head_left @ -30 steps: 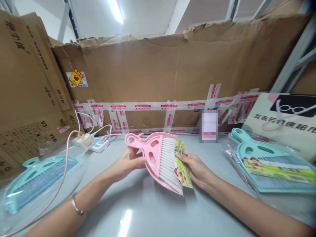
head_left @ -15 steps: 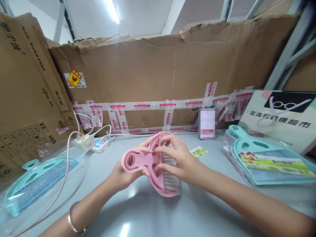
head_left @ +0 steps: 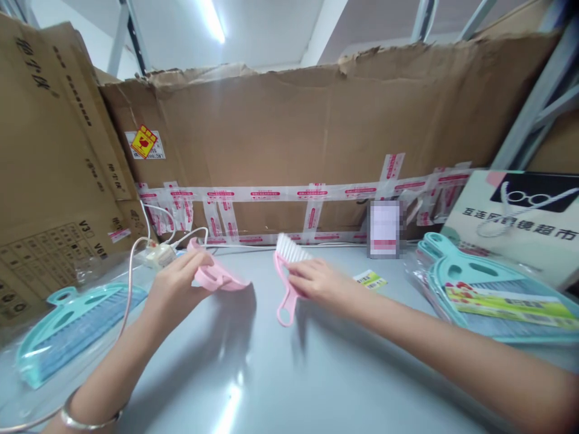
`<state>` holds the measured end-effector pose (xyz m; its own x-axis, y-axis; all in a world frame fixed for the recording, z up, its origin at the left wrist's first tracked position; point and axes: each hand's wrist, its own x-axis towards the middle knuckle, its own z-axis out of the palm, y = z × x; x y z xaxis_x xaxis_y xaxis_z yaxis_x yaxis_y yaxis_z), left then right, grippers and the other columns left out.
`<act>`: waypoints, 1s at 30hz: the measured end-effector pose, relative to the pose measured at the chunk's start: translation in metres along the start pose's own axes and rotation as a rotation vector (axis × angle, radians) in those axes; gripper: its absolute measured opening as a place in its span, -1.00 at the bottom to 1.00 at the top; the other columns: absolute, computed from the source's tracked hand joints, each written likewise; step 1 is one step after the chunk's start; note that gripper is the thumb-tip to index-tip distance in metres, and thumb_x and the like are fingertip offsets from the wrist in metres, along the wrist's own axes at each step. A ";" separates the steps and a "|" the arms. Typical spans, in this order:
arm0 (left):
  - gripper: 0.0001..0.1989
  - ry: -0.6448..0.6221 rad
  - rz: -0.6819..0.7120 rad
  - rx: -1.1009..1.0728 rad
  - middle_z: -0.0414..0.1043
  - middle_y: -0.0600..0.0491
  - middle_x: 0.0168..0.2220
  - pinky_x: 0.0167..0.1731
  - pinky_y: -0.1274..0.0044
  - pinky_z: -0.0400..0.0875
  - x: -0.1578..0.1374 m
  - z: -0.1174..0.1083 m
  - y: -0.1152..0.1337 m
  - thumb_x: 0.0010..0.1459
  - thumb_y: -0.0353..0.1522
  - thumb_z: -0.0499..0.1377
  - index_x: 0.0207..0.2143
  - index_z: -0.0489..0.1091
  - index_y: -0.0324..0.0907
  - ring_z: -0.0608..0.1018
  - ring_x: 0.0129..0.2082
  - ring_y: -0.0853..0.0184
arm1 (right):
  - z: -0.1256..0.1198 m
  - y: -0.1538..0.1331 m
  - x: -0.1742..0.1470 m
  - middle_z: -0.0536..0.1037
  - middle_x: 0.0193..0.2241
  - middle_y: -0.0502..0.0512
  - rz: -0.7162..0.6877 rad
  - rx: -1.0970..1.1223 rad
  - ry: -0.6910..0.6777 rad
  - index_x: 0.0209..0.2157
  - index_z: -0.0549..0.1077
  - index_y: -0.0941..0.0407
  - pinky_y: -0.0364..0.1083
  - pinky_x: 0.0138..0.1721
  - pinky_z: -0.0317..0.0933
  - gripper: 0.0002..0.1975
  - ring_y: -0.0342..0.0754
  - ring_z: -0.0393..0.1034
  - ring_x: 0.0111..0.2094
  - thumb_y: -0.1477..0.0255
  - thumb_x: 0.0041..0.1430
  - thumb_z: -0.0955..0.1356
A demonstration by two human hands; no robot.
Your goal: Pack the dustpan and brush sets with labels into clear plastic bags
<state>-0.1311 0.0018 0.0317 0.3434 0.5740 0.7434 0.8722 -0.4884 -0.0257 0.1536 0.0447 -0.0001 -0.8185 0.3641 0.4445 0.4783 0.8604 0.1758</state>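
Observation:
My left hand (head_left: 183,283) grips a small pink dustpan (head_left: 221,277), tilted and raised above the grey table (head_left: 271,380). To its right, my right hand (head_left: 319,280) is closed on a pink hand brush (head_left: 286,301). The brush's white bristles (head_left: 289,247) point up and away from me, and its looped handle end hangs toward me. A gap separates dustpan and brush. My left fingertips are partly hidden behind the dustpan.
Bagged turquoise dustpan sets lie at left (head_left: 81,325) and right (head_left: 474,271). A phone (head_left: 384,229) leans against the cardboard wall (head_left: 289,132). A yellow-green card (head_left: 371,279) lies near it. White cables run to a plug adapter (head_left: 159,256). A paper bag (head_left: 520,223) stands right.
The pink brush has come out of the dustpan. My left hand has moved left with the dustpan, while my right hand now holds the brush apart from it.

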 end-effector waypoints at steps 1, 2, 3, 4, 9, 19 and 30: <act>-0.98 -0.083 -0.013 0.058 0.40 0.07 -0.42 -0.44 0.59 0.27 -0.005 0.002 -0.002 0.02 -0.40 0.10 -0.44 0.27 -0.14 0.43 -0.45 0.36 | 0.012 0.001 0.002 0.43 -0.26 0.20 -0.011 0.007 -0.081 -0.34 0.41 0.16 -0.03 -0.24 0.18 -0.86 -0.03 0.31 -0.25 0.57 0.15 0.22; -0.95 -0.173 -0.032 0.100 0.39 0.06 -0.41 -0.47 0.60 0.25 -0.010 0.005 -0.003 0.01 -0.46 0.04 -0.45 0.27 -0.15 0.43 -0.47 0.37 | 0.022 0.001 0.004 0.44 -0.26 0.19 -0.018 0.018 -0.139 -0.33 0.41 0.16 -0.03 -0.24 0.18 -0.84 -0.04 0.32 -0.24 0.58 0.16 0.22; -0.88 -0.271 -0.051 0.127 0.39 0.05 -0.38 -0.49 0.62 0.23 -0.013 0.007 -0.004 -0.02 -0.51 -0.01 -0.45 0.26 -0.15 0.42 -0.48 0.38 | 0.030 0.001 0.006 0.45 -0.27 0.19 -0.023 0.031 -0.180 -0.32 0.42 0.15 -0.04 -0.23 0.18 -0.83 -0.04 0.33 -0.23 0.59 0.16 0.22; -0.81 -0.371 -0.068 0.145 0.38 0.04 -0.36 -0.50 0.63 0.22 -0.016 0.009 -0.004 -0.06 -0.56 -0.05 -0.44 0.26 -0.15 0.42 -0.48 0.39 | 0.037 0.001 0.008 0.46 -0.27 0.18 -0.026 0.044 -0.206 -0.30 0.42 0.15 -0.05 -0.22 0.18 -0.82 -0.05 0.34 -0.23 0.59 0.16 0.21; -0.69 -0.755 -0.142 0.204 0.34 0.03 -0.33 -0.53 0.61 0.19 -0.016 0.017 0.001 -0.17 -0.63 -0.11 -0.43 0.26 -0.15 0.46 -0.42 0.34 | 0.048 0.002 0.009 0.49 -0.23 0.16 -0.011 0.068 -0.228 -0.19 0.42 0.12 -0.06 -0.18 0.22 -0.76 -0.06 0.37 -0.21 0.58 0.17 0.20; -0.48 -0.682 -0.177 0.248 0.29 -0.15 0.03 -0.30 0.39 0.36 -0.030 0.033 -0.018 -0.04 -0.62 -0.14 -0.04 0.29 -0.17 0.47 -0.11 0.13 | -0.026 0.042 -0.142 0.42 -0.04 0.21 0.630 -0.018 0.075 -0.05 0.36 0.13 0.08 0.05 0.12 -0.65 0.04 0.26 0.02 0.39 0.17 0.14; -0.65 -0.364 0.002 0.373 0.35 -0.08 -0.03 -0.47 0.51 0.35 -0.026 0.031 -0.015 0.13 -0.45 -0.11 -0.10 0.34 -0.14 0.49 -0.17 0.18 | -0.027 0.019 -0.214 0.39 0.00 0.17 1.117 -0.464 -0.144 -0.05 0.36 0.18 0.17 0.07 0.07 -0.48 0.16 0.25 0.03 0.21 -0.01 0.19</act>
<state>-0.1423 0.0142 -0.0078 0.3863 0.7972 0.4640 0.9134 -0.2608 -0.3125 0.3461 -0.0265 -0.0678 0.1030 0.8843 0.4554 0.9861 -0.1508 0.0697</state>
